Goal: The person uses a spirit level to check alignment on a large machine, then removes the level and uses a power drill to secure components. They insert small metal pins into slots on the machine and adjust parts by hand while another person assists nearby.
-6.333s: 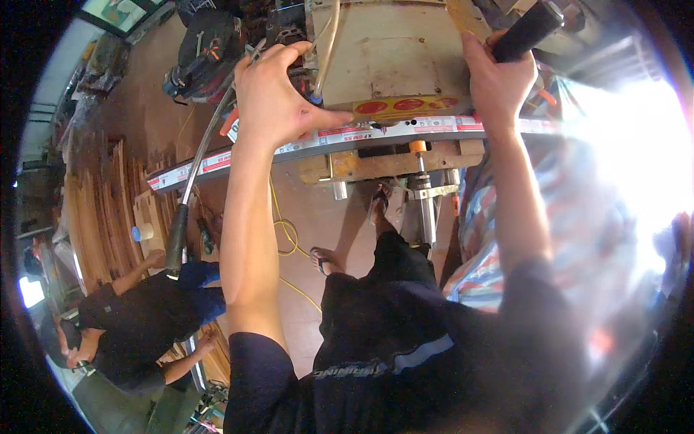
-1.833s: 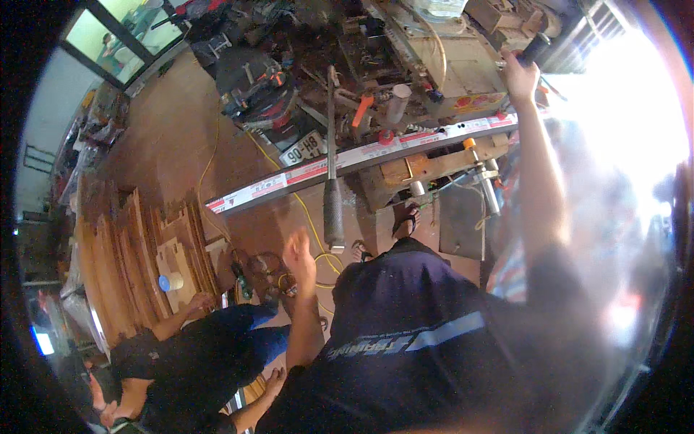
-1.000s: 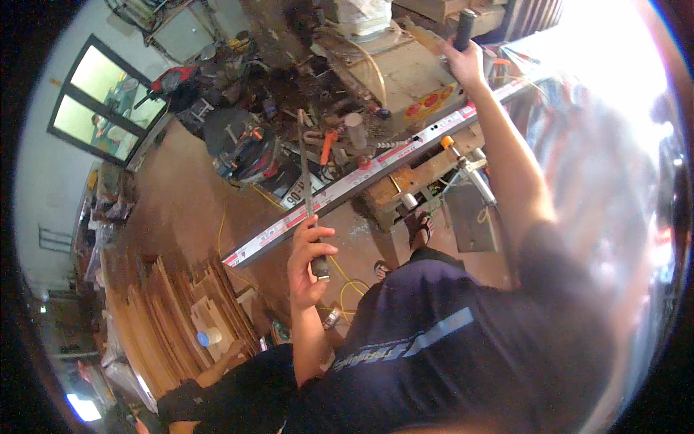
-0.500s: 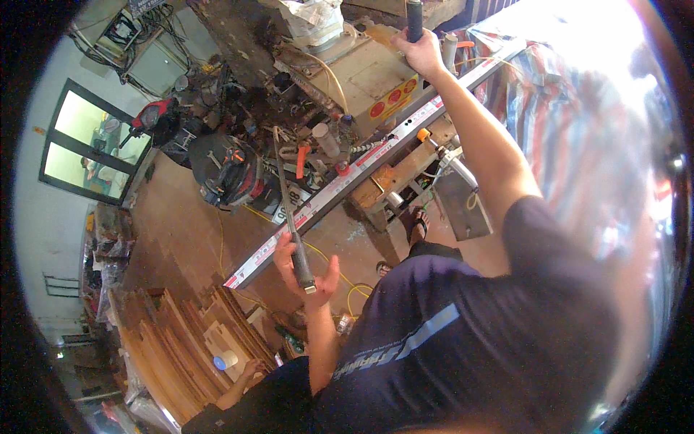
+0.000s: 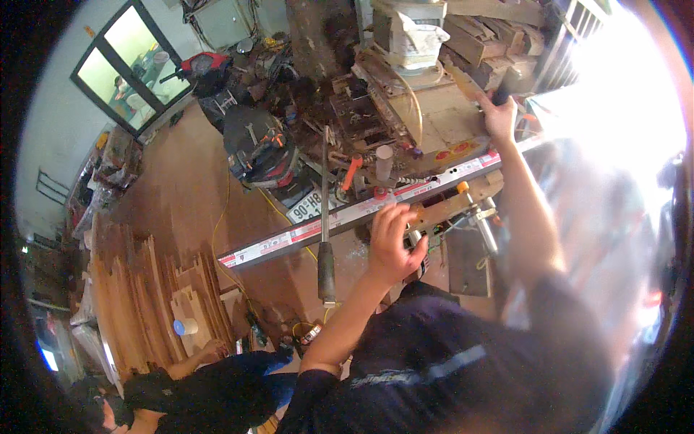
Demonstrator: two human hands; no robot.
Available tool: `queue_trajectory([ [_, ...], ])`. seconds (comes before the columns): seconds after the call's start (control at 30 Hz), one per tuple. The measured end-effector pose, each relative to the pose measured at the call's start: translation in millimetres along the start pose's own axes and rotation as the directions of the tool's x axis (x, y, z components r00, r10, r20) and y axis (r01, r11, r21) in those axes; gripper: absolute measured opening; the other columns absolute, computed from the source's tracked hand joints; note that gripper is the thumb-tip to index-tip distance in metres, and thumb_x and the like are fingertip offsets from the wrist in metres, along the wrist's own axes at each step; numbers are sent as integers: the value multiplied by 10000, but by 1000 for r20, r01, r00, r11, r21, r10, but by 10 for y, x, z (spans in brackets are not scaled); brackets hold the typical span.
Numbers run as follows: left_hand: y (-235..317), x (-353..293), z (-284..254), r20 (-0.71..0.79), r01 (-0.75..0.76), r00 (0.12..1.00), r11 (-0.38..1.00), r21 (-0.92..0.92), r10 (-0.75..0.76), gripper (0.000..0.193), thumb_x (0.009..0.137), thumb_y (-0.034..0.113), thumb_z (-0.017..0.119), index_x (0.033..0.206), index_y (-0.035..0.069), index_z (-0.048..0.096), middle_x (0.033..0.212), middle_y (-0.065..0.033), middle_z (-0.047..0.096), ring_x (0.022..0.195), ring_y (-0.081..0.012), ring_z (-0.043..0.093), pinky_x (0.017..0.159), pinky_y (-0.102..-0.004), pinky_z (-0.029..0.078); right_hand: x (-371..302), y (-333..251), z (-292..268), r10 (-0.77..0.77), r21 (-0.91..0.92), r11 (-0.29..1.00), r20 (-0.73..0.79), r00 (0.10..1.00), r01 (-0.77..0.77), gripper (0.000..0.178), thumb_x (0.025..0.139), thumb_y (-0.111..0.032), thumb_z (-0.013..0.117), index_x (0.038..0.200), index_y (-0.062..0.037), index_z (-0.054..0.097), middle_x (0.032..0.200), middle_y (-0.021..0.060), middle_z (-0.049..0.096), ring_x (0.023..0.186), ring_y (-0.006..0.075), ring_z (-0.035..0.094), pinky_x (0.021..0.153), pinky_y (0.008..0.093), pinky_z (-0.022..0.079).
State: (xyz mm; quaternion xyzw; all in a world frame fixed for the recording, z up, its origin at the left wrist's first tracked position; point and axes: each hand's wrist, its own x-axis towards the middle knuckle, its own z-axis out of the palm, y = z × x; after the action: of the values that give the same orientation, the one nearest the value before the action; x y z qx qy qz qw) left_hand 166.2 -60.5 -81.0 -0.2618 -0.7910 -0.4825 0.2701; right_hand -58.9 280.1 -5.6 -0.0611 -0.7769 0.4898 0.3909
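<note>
A long straight metal bar (image 5: 289,239), wrapped in white film with red print, lies slantwise across the machine in front of me. My left hand (image 5: 394,246) is at the bar's near edge, thumb and fingers apart, holding nothing; whether its fingertips touch the bar I cannot tell. To its left a long lever with a black grip (image 5: 327,271) stands free of any hand. At the far right my right hand (image 5: 500,119) is closed round a black handle (image 5: 504,88). A cylinder-like fitting with an orange-yellow cap (image 5: 463,187) sits just below the bar, between my arms.
Beyond the bar are an orange handle (image 5: 352,172), a grey upright cylinder (image 5: 384,160) and a white bucket (image 5: 418,47). A parked motorbike (image 5: 260,152) stands left of them. Wooden strips (image 5: 137,304) lie at lower left, beside another person (image 5: 210,390). Yellow cable (image 5: 220,210) crosses the floor.
My left hand has left the black lever grip and moved right to the bar's near edge. My right hand stays at its handle. My view has turned, shifting the scene.
</note>
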Motion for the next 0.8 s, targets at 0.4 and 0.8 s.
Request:
queue_trajectory([
  [0.4,88,1427,552,36,240,948,784,573,-316,1050,787,651,876,1534,-8,543,1622,-247,458,1619,-484,277,1229,-843,126,-45,-114,-45,-17,-69,997,53,998,20,308,885,-126,887,826,-91,587,779,-52,566,714,80,489,664,290,429],
  [0.8,-146,1430,731,-27,253,955,758,601,-297,1114,767,701,872,1579,48,478,1548,-306,574,1461,-480,537,1204,-859,150,-31,-200,6,-84,-115,990,-5,996,83,268,888,-39,809,860,-89,547,794,-31,535,737,106,493,694,304,446],
])
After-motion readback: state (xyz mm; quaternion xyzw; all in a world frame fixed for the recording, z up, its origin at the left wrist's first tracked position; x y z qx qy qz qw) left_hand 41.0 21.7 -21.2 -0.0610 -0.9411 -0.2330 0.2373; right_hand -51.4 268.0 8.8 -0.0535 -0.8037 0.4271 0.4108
